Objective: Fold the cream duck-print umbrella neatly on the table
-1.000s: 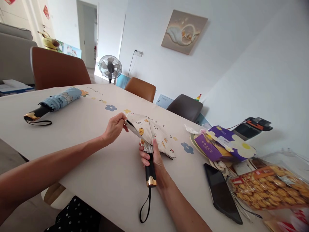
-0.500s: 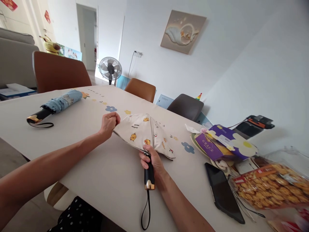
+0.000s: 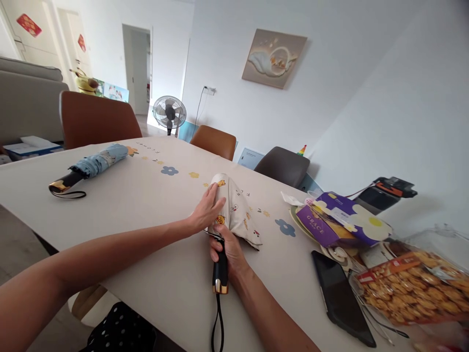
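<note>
A cream folding umbrella (image 3: 238, 215) printed with yellow ducks has its canopy gathered on the left side, while a panel still flares out on the right. My right hand (image 3: 229, 249) is closed around the top of its black handle, thumb up against the canopy's lower edge. A wrist strap dangles from the handle's gold end. Flat against the canopy's left side lies my left hand (image 3: 208, 208), its fingers stretched out and pressing the fabric. Farther left on the table, a blue folded umbrella (image 3: 102, 160) lies with its black and gold handle towards me.
On the white table (image 3: 154, 259), to the right, lie a black phone (image 3: 340, 296), a purple box (image 3: 340, 217), a clear pack of cookies (image 3: 414, 286) and a dark bottle (image 3: 381, 193). Chairs stand around the far side, among them a brown chair (image 3: 98, 120). A fan (image 3: 169, 113) stands beyond.
My left hand has moved right from the canopy's outstretched left edge, going from a closed grip to flat fingers. The left panel has folded in against the umbrella. My right hand keeps its hold.
</note>
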`<state>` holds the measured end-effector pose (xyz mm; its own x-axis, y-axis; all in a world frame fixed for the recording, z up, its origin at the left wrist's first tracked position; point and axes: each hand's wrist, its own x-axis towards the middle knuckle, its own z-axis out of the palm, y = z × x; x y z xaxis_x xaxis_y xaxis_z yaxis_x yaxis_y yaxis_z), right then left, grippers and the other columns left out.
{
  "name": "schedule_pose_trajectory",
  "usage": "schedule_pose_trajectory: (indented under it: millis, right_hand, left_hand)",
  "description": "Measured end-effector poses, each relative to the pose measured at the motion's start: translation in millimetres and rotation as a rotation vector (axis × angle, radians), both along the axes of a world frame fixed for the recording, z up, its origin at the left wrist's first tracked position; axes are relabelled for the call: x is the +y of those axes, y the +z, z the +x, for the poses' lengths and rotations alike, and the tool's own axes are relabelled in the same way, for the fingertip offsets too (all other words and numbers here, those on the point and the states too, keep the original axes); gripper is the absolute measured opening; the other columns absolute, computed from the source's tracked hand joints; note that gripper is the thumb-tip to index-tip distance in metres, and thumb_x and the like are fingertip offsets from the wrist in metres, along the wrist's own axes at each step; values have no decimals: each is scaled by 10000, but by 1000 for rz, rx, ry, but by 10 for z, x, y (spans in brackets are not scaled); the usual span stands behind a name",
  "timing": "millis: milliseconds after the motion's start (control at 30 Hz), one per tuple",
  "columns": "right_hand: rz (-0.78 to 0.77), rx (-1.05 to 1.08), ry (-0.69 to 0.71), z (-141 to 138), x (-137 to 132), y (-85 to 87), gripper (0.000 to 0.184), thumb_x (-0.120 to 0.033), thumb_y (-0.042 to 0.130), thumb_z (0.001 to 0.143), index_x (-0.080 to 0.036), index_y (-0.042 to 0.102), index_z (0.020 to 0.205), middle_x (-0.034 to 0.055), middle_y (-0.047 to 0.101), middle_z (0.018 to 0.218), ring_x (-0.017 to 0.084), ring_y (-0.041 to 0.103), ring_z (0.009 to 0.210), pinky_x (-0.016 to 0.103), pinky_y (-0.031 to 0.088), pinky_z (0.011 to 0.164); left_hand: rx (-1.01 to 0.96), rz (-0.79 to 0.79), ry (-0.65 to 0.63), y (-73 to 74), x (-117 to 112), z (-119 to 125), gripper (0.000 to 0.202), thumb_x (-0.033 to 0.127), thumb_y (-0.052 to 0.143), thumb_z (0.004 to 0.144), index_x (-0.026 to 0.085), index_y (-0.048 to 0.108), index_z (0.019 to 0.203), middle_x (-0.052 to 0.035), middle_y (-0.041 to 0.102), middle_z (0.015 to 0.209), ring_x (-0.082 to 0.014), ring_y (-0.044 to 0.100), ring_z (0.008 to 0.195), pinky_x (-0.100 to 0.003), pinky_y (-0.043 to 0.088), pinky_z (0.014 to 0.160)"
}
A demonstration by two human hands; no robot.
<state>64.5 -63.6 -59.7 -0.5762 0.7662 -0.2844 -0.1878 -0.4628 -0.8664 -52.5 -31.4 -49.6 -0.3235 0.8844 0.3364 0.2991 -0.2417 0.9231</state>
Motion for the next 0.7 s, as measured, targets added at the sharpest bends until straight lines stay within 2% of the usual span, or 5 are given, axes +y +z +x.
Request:
schedule_pose_trajectory:
  millis: [67, 200, 367, 500, 700]
  right_hand:
    - [3, 9, 0, 1, -1, 2, 219, -362, 513, 752, -187, 407, 675, -104, 315, 381, 50, 334, 257, 159, 241, 289]
    - [-9, -12, 30, 11, -4, 30, 247, -380, 514, 747, -189, 386, 658, -105, 314, 372, 53, 352, 253, 154, 241, 292]
    - [-48, -23, 150, 21, 6, 61, 280, -396, 511, 737, -191, 359, 624, -103, 312, 352, 62, 367, 240, 155, 239, 280]
    - [-59, -16, 219, 15, 6, 79, 272, -396, 519, 739, -188, 380, 631, -102, 314, 344, 54, 333, 232, 150, 239, 260]
    - [101, -77, 58, -83, -57, 115, 284, -417, 572, 736, -141, 523, 689, -30, 472, 438, 81, 421, 351, 214, 440, 311]
  left_hand:
    - [-110, -87, -3, 37, 51, 67, 548, 391, 520, 781, 195, 386, 1276, -102, 300, 1429, -239, 238, 1328, -361, 185, 1092]
    - [-485, -269, -172, 104, 104, 75, 433, 450, 538, 757, 180, 499, 1094, -135, 593, 1114, -294, 563, 1020, -425, 459, 858]
    - [-979, -438, -422, 133, 109, -39, 378, 389, 640, 675, 131, 560, 940, -134, 660, 857, -259, 632, 802, -374, 526, 714]
    - [-1052, -394, -287, 140, 96, -62, 329, 280, 672, 625, 122, 578, 898, -105, 653, 762, -228, 627, 692, -360, 532, 666]
    - [-987, -227, 23, 205, 61, -35, 243, 197, 653, 607, 111, 593, 826, -79, 616, 661, -192, 590, 577, -330, 516, 575]
